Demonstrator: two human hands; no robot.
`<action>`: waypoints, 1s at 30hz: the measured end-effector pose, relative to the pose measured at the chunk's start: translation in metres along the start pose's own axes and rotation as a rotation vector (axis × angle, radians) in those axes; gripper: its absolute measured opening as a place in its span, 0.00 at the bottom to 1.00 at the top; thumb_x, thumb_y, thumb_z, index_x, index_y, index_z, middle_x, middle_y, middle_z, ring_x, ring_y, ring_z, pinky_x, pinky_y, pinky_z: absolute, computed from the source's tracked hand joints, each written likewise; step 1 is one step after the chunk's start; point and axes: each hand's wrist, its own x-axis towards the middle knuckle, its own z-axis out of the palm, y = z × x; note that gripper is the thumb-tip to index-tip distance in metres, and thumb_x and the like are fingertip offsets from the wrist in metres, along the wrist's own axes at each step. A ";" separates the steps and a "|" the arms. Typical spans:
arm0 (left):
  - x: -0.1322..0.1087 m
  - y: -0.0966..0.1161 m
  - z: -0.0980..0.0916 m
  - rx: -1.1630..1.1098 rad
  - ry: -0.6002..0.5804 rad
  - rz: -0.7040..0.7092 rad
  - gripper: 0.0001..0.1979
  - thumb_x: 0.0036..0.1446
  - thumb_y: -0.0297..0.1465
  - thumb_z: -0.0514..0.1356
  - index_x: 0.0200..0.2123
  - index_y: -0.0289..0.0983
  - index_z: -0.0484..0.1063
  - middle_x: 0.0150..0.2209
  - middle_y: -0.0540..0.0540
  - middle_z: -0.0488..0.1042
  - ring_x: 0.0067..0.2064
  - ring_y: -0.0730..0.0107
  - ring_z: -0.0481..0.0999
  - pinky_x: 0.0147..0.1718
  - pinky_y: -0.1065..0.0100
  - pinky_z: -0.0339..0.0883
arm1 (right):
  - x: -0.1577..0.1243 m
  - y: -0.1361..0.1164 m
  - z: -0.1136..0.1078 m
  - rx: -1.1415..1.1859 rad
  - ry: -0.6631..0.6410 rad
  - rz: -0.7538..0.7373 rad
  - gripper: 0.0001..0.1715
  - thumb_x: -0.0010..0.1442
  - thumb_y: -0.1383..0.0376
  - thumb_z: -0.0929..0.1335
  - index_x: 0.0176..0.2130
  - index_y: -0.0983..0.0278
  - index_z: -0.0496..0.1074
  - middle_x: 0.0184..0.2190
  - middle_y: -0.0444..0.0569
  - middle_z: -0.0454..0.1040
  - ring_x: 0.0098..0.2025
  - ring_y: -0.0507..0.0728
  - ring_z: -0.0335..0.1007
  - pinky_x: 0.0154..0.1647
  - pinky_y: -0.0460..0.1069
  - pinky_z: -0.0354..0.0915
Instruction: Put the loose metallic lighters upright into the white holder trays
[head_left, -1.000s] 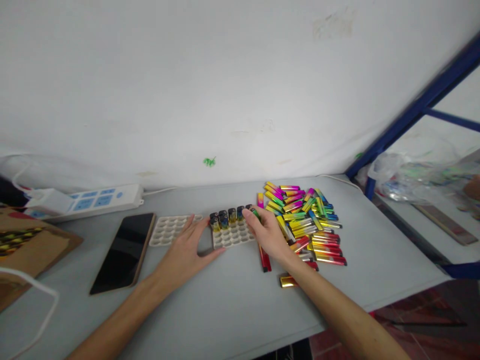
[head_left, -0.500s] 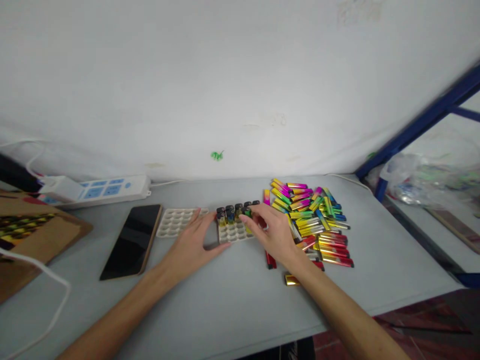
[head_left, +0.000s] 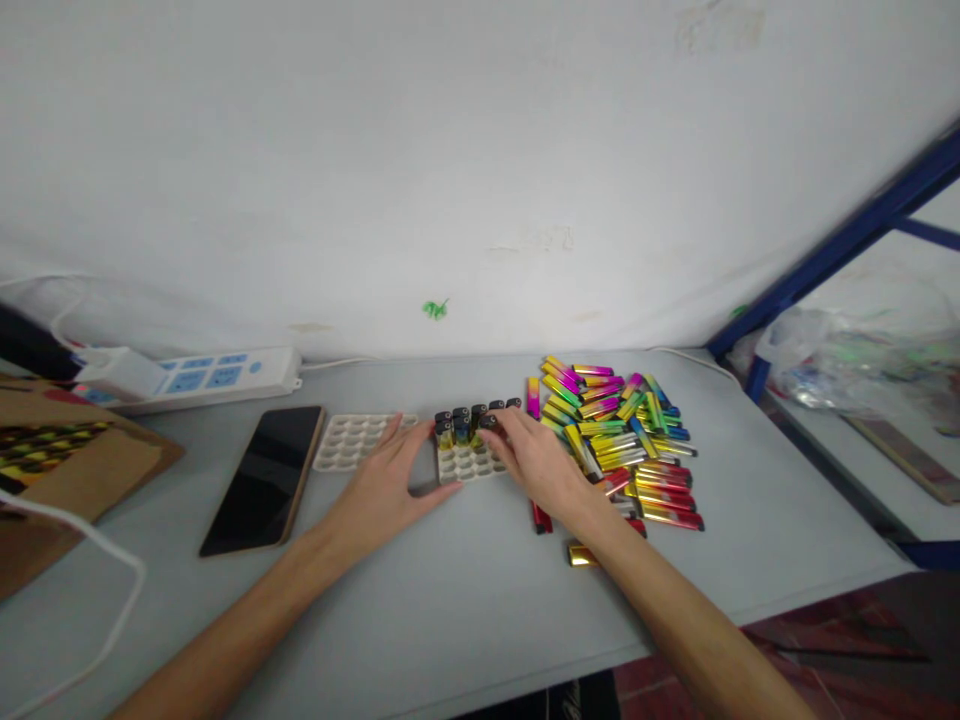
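My right hand (head_left: pixel 544 460) pinches a lighter (head_left: pixel 488 423) with a black top, held upright over the white tray with rows of pockets (head_left: pixel 463 464). The tips of my thumb and fingers are around it, and its lower part is partly hidden. Several black-topped lighters (head_left: pixel 461 421) stand upright in the tray's back rows, while pockets in front are bare. Stretched out at the tray's left side, my left hand (head_left: pixel 386 475) has its fingers spread. Its forefinger and thumb tips touch or nearly touch the tray's edge. A second pocketed tray (head_left: pixel 349 443) lies partly behind that hand.
Loose shiny lighters (head_left: pixel 611 430) in several colours lie heaped on the right of the grey table (head_left: pixel 465 620). At left are a phone (head_left: pixel 262 480), a power strip (head_left: pixel 225 376) and a cardboard box (head_left: pixel 120 480). A blue metal frame (head_left: pixel 840 250) stands at right.
My right hand has moved slightly left, and the lighter in it now stands more upright, its black top showing. The left hand stays in place.
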 end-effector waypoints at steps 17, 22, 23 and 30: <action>0.000 0.002 0.000 -0.008 0.014 0.012 0.39 0.60 0.54 0.65 0.66 0.37 0.66 0.65 0.36 0.74 0.73 0.37 0.62 0.69 0.39 0.62 | 0.004 -0.026 -0.008 -0.288 -0.075 0.147 0.13 0.76 0.58 0.64 0.45 0.63 0.74 0.32 0.58 0.83 0.29 0.58 0.77 0.27 0.48 0.58; -0.001 -0.001 0.002 0.009 0.033 0.017 0.39 0.60 0.54 0.65 0.66 0.37 0.66 0.65 0.36 0.74 0.73 0.36 0.62 0.69 0.39 0.63 | 0.006 -0.026 -0.011 -0.340 -0.101 0.151 0.18 0.77 0.57 0.63 0.38 0.62 0.74 0.32 0.57 0.83 0.27 0.57 0.75 0.26 0.49 0.50; -0.001 -0.002 0.003 0.015 0.034 0.024 0.39 0.60 0.54 0.65 0.65 0.36 0.66 0.65 0.36 0.74 0.73 0.36 0.62 0.69 0.38 0.63 | 0.005 -0.025 -0.012 -0.338 -0.103 0.140 0.18 0.77 0.57 0.63 0.38 0.62 0.75 0.31 0.56 0.82 0.26 0.57 0.74 0.26 0.49 0.49; -0.001 -0.003 0.005 0.066 0.040 0.028 0.39 0.61 0.53 0.64 0.66 0.33 0.66 0.65 0.33 0.74 0.72 0.35 0.63 0.69 0.39 0.63 | 0.002 0.014 -0.029 -0.124 0.171 0.143 0.24 0.78 0.53 0.60 0.35 0.60 0.72 0.25 0.47 0.74 0.26 0.56 0.68 0.30 0.50 0.54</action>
